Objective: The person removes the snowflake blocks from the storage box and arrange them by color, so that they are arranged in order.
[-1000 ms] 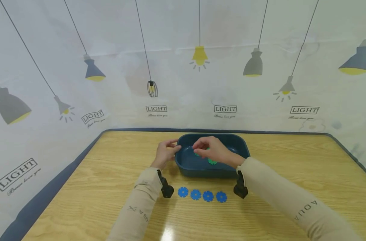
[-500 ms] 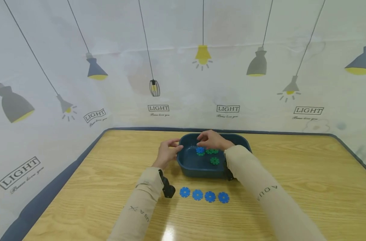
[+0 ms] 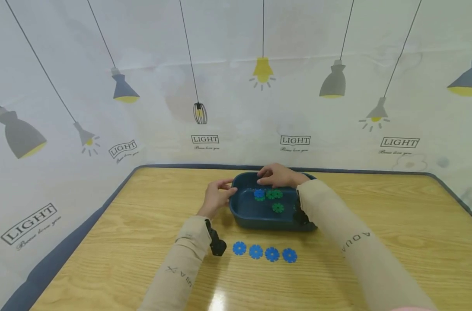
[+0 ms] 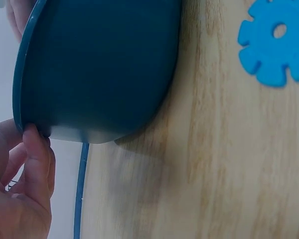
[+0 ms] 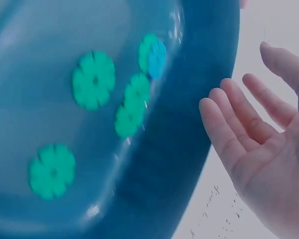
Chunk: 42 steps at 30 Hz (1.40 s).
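Left hand (image 3: 215, 198): pinching basin (image 3: 259, 223) rim
Right hand (image 5: 269, 144): fingers released
Blue notched disc (image 5: 158, 59): overlapping green disc (image 5: 144, 46) (contact blurred)

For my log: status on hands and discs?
Left hand grips tub; right hand holds nothing. Blue disc inside, overlapping green disc. Four blue discs on table. No obstruction visible.

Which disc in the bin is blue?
The blue disc inside the bin, partly covering a green disc; all other discs visible there are green.
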{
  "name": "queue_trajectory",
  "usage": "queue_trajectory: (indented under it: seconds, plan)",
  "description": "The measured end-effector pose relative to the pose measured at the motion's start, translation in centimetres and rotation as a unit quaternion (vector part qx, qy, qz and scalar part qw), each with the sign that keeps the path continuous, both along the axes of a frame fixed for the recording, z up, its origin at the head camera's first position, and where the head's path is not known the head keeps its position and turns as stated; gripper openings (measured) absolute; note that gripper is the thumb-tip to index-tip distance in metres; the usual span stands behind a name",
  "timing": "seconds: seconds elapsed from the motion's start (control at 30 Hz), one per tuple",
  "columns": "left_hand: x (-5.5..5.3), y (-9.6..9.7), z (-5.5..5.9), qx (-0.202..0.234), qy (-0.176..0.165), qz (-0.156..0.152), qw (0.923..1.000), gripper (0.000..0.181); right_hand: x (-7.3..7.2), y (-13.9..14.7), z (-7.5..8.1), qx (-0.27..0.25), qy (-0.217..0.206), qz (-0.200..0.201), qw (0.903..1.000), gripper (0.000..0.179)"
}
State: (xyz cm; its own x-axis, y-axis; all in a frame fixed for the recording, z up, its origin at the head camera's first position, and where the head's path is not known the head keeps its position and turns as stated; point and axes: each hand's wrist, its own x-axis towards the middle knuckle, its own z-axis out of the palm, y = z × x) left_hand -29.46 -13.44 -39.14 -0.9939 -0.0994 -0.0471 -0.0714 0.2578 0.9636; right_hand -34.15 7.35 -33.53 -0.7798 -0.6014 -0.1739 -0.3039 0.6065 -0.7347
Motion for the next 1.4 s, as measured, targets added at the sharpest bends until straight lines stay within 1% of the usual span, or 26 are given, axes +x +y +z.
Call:
queue_trajectory:
  seconds: [0.1, 0.2, 0.37, 0.5, 0.7, 0.9, 1.1, 1.2, 1.4]
  plan:
    - [0.0, -0.1, 0.0, -0.003, 0.001, 0.0, 1.0, 0.034, -0.6, 1.0, 0.6, 0.005, 0.018, 0.002, 0.9998, 0.038]
    - [0.1, -0.1, 0.0, -0.001, 0.002, 0.001, 1.0, 0.033, -1.3, 2.0, 0.6, 0.005, 0.036, 0.01, 0.9993, 0.036]
    - [0.2, -0.2, 0.0, 0.008, 0.005, -0.002, 1.0, 0.034, -2.1, 2.9, -0.1, -0.007, 0.064, 0.04, 0.9971, 0.033]
    - [0.4, -0.1, 0.1, 0.011, 0.009, -0.007, 0.9999, 0.034, -2.4, 2.8, -1.0, -0.013, 0.07, 0.063, 0.9955, 0.032]
    - [0.4, 0.0, 0.2, 0.011, 0.007, -0.014, 0.9998, 0.034, -2.5, 2.0, -2.4, -0.022, 0.06, 0.076, 0.9951, 0.034]
    - [0.3, 0.2, -0.2, 0.011, 0.009, -0.017, 0.9998, 0.034, -2.6, 0.9, -3.9, 0.008, 0.04, 0.085, 0.9956, 0.037]
    - [0.5, 0.0, -0.1, -0.003, 0.014, -0.013, 0.9998, 0.034, -3.1, 0.4, -5.3, -0.006, 0.013, 0.119, 0.9928, 0.038]
    - [0.5, -0.1, -0.1, -0.004, 0.012, -0.009, 0.9999, 0.034, -3.2, 0.3, -5.5, -0.007, 0.001, 0.122, 0.9925, 0.038]
    - [0.3, 0.0, 0.0, 0.0, 0.006, -0.009, 0.9999, 0.034, -3.2, 0.2, -5.5, 0.006, 0.001, 0.121, 0.9927, 0.037]
